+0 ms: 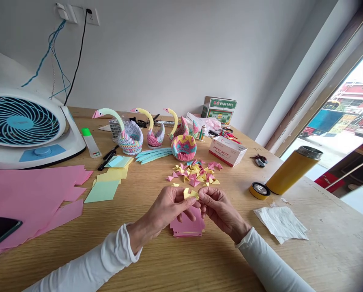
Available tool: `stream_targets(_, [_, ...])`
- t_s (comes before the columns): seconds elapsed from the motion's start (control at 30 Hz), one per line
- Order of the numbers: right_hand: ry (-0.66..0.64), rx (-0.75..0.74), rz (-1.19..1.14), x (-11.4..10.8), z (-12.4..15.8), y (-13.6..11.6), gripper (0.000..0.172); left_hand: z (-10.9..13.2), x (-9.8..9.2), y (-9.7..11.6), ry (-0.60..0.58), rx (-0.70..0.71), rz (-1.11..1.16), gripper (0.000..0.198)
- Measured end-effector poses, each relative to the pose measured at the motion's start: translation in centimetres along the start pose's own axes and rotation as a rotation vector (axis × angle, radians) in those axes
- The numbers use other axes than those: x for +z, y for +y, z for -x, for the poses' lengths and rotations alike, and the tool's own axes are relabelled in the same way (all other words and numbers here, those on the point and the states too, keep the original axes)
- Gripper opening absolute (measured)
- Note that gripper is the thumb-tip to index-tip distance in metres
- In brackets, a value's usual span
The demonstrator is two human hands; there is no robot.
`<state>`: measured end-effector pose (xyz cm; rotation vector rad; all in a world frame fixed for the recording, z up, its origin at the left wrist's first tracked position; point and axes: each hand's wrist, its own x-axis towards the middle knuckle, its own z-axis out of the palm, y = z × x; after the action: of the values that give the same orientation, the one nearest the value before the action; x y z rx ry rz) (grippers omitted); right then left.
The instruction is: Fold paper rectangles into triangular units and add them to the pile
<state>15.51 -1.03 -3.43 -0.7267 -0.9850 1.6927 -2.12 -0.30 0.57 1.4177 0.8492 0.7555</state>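
My left hand [169, 205] and my right hand [218, 207] meet over the wooden table [175, 259], both pinched on a small folded yellow paper piece [190, 194]. Directly under them lies a stack of pink paper squares [187, 225]. Just beyond my fingers sits a heap of small folded pink and yellow paper triangles [196, 172]. Farther back stand three paper swans [129, 136] and a woven paper basket [183, 147].
A fan [26, 125] stands at the far left, with large pink sheets [32, 194] and a phone [0, 231] in front of it. Yellow and green squares [108, 182] lie left of centre. A sticky-note box [227, 151], a yellow flask [292, 170], its lid [259, 190] and a tissue [280, 223] are on the right.
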Motion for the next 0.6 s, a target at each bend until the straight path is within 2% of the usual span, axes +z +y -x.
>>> stream_targets(0.6, [0.042, -0.075, 0.176, 0.5, -0.04, 0.21, 0.025, 0.06, 0.04, -0.19, 0.008, 0.006, -0.033, 0.03])
